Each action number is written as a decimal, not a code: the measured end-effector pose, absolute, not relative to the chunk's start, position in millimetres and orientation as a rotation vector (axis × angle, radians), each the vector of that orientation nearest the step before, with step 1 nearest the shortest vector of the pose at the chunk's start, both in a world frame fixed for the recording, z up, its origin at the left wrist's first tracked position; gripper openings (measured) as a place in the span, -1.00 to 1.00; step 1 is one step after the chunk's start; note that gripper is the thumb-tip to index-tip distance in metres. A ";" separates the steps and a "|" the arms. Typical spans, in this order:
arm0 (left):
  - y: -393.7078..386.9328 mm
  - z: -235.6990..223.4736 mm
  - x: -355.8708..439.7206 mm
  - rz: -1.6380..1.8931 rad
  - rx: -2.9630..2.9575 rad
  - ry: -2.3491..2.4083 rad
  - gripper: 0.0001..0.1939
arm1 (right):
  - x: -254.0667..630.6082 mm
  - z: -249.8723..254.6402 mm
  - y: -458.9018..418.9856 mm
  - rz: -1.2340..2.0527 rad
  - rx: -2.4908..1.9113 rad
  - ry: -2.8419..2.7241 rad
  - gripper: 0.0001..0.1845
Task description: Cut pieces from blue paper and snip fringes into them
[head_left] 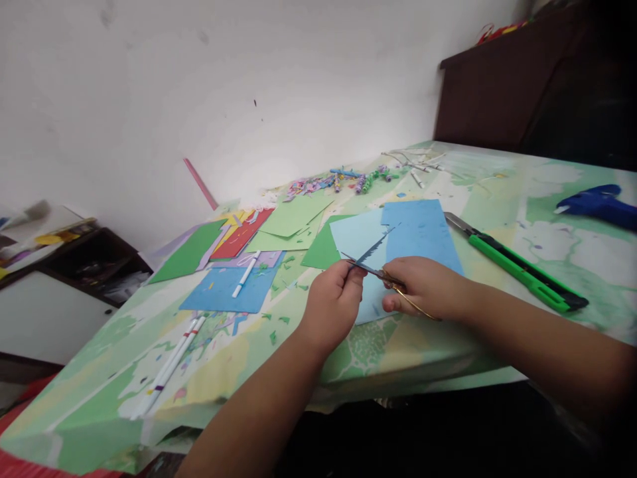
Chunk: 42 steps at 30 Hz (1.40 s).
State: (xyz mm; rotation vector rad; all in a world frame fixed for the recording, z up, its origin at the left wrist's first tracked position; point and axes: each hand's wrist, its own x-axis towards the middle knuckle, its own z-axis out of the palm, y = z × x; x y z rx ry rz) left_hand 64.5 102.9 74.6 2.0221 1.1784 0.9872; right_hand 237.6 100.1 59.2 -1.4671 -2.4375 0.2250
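Between the fingers of my left hand [334, 302] is pinched a narrow blue paper strip [375, 247] with a jagged, fringed edge. My right hand [423, 287] grips a pair of scissors [388, 279] with gold-coloured handles, its fingers closed round them. The scissor blades point left and meet the strip close to my left fingertips. Under both hands lie a light blue sheet [358, 232] and a darker blue sheet [418, 229], with a green sheet [321, 242] partly tucked beneath. Small green scraps [273, 337] are scattered left of my left hand.
A green box cutter [527, 269] lies at right, with a blue glue gun [597, 204] beyond it. Several coloured sheets [243, 236] and white markers [172, 365] occupy the left side. Curled paper pieces [361, 182] line the back near the wall.
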 end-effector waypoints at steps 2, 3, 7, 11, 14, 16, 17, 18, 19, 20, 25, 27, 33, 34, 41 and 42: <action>103.0 74.2 64.1 0.990 2.018 1.173 -0.77 | 237.8 59.2 99.6 0.195 -1.466 -2.431 -0.52; 103.0 73.8 63.9 0.991 2.011 1.169 -0.77 | 237.9 59.0 99.5 0.181 -1.470 -2.428 -0.52; 102.5 72.7 63.8 0.990 1.917 1.129 -0.79 | 238.0 58.3 99.9 0.146 -1.467 -2.422 -0.47; 101.2 73.7 64.9 0.983 1.734 1.031 -0.83 | 239.0 58.1 100.6 0.076 -1.453 -2.409 -0.44; 101.0 74.8 65.4 0.943 1.591 0.933 -0.83 | 240.3 57.8 100.7 0.027 -1.446 -2.391 -0.43; 101.5 74.7 65.0 0.927 1.518 0.849 -0.82 | 240.9 57.5 100.6 0.001 -1.431 -2.378 -0.42; 101.8 74.4 64.6 0.923 1.492 0.809 -0.82 | 241.2 57.3 100.5 -0.007 -1.422 -2.374 -0.42; 102.2 73.9 64.1 0.921 1.472 0.776 -0.82 | 241.3 57.2 100.4 -0.011 -1.412 -2.373 -0.42; 102.6 73.4 63.6 0.917 1.457 0.750 -0.82 | 241.4 57.0 100.3 -0.010 -1.402 -2.372 -0.42; 103.0 72.9 63.0 0.911 1.445 0.732 -0.82 | 241.4 56.8 100.2 -0.005 -1.395 -2.370 -0.42; 104.0 73.3 62.1 0.872 1.433 0.692 -0.81 | 241.3 56.7 100.3 0.028 -1.388 -2.361 -0.43; 103.7 75.1 62.7 0.889 1.472 0.724 -0.81 | 241.4 57.0 100.6 0.048 -1.387 -2.369 -0.45; 100.8 80.2 63.6 0.991 1.716 0.946 -0.78 | 240.9 58.9 100.1 0.110 -1.394 -2.392 -0.54; 100.4 80.2 63.4 1.005 1.783 0.981 -0.75 | 240.5 59.1 99.7 0.114 -1.397 -2.392 -0.54; 99.5 75.2 63.5 1.041 2.086 1.141 -0.70 | 237.2 58.7 99.0 0.128 -1.406 -2.402 -0.53; 99.5 74.7 63.6 1.037 2.085 1.143 -0.70 | 237.0 58.5 99.1 0.125 -1.414 -2.403 -0.52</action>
